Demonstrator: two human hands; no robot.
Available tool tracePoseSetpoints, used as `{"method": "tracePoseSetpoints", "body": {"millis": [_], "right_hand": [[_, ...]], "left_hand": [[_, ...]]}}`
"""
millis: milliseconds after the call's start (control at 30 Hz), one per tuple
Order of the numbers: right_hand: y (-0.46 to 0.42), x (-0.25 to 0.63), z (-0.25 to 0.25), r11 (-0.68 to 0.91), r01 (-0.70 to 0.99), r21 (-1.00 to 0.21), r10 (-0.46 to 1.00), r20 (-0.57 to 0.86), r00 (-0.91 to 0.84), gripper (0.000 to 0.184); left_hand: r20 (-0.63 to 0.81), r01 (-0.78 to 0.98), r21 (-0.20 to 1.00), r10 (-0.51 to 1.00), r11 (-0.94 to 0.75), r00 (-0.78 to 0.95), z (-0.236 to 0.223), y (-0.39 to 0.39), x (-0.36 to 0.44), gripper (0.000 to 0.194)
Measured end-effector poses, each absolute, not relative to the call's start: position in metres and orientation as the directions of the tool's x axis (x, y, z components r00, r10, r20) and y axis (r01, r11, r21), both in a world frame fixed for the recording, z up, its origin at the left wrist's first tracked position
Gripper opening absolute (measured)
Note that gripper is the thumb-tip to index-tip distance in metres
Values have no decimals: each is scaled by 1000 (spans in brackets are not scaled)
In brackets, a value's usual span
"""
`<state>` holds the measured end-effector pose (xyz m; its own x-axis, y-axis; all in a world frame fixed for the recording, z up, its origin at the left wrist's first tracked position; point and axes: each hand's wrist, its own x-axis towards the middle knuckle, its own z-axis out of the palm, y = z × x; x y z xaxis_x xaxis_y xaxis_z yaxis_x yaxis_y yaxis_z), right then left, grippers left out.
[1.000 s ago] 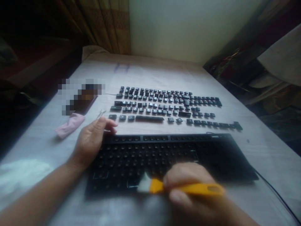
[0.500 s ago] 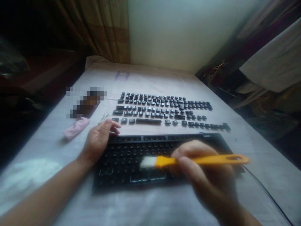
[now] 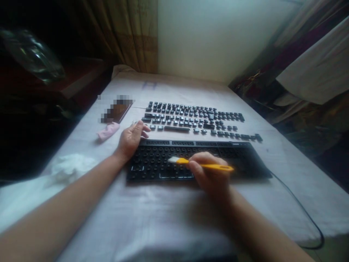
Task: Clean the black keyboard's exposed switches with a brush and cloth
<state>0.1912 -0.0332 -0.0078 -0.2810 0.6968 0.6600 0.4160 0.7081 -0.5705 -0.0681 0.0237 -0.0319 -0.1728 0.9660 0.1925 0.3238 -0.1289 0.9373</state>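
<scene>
Head view. Keyboard (image 3: 174, 170) lies flat on the cloth-covered bench (image 3: 286, 156), centre of frame, most of its key sockets bare. Right hand (image 3: 209, 169), just right of centre: fingers clamped on the yellow handle of a brush (image 3: 182, 161), pale bristles pointing left over the middle sockets. Bristle contact too fine to tell. Left hand (image 3: 131, 140) at the keyboard's upper-left corner; fingers loosely curled, a little apart past the back edge. Seems to steady the board; whether it truly grips, cannot tell.

Step in hand, as I judge it: brushing between the sockets. A further stroke would call for bristle tips low among the stems, light pressure, and the left hand braced so the board does not skid on the cloth.

Around: loose keycaps (image 3: 181, 118) in rows behind the board, spacebar (image 3: 176, 129) in the nearest row. These sit close to the back edge; a wide sweep or a shove could scatter them. Pink cloth (image 3: 108, 131) left of the rows, a pixelated dark object (image 3: 117, 112) just beyond. Crumpled white cloth (image 3: 72, 165), left of frame, near the left forearm. Cable (image 3: 297, 198) loops down the lower right, well apart from the brush. Right hand hides part of the board.
</scene>
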Motion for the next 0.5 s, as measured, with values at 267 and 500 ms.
{"method": "tracePoseSetpoints", "body": {"millis": [267,500], "right_hand": [[-38,193,-10,721,415,-555,684,668,-295,14],[-38,198,-4,707,399,-584,700,658,-278,14]], "left_hand": [[208,340,929,966,-147,-152,-37,24,-70,62],[168,323,939,977,-119,-128,-37,20,-73,61]]}}
